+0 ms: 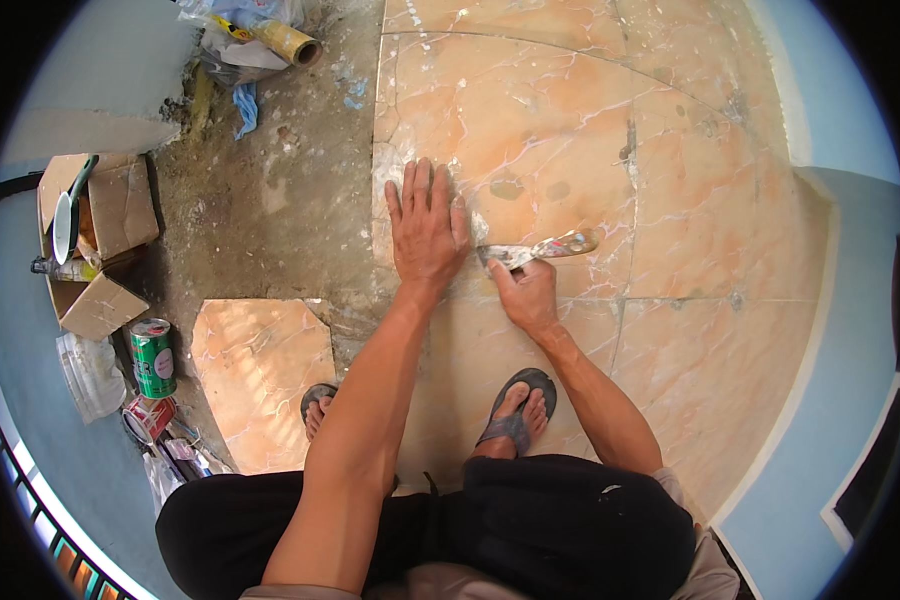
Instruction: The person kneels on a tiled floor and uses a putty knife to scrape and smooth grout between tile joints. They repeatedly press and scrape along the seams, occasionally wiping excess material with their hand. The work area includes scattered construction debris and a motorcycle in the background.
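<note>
My left hand (428,225) lies flat with fingers outstretched on the peach marbled tile (530,120), over a whitish, chipped patch at the edge where the tiling borders rough grey concrete (230,210). Just to its right, my right hand (525,290) grips a paint-spattered putty knife (567,243). The blade points left toward whitish residue beside my left fingers, and its speckled handle sticks out to the right. I cannot tell whether the blade tip touches the tile.
A torn cardboard box (115,205), a green can (152,355) and other containers line the left wall. Plastic bags and a roll (292,42) lie top left. A loose tile piece (255,390) is by my sandalled left foot. A pale blue wall (860,200) borders the right.
</note>
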{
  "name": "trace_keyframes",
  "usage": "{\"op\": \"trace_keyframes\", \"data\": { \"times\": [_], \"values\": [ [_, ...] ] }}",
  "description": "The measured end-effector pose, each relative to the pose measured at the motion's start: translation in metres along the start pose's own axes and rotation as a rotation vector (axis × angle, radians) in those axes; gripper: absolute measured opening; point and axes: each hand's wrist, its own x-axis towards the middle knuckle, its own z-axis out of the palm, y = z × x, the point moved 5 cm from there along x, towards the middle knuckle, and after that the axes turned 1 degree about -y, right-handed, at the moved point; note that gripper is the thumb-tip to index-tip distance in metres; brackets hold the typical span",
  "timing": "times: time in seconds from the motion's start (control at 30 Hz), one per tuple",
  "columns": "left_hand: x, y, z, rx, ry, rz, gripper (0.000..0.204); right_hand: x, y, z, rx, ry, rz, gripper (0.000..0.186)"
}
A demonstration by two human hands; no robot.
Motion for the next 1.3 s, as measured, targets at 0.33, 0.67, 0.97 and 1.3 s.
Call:
{"op": "trace_keyframes", "data": {
  "times": [0.33, 0.67, 0.97, 1.3],
  "values": [
    [0.002, 0.002, -0.002, -0.021, -0.003, -0.003, 0.051, -0.008, 0.009, 0.012, 0.057, 0.008, 0.086, 0.017],
    [0.002, 0.004, -0.002, -0.040, -0.012, -0.008, 0.051, -0.003, 0.011, 0.010, 0.077, 0.119, -0.055, 0.014],
    [0.001, 0.002, -0.003, -0.031, -0.013, -0.013, 0.051, 0.007, 0.007, 0.003, 0.099, 0.133, 0.060, 0.018],
    [0.000, 0.001, -0.004, -0.030, -0.009, -0.010, 0.051, 0.009, 0.007, 0.007, 0.150, 0.162, 0.158, 0.015]
  ]
}}
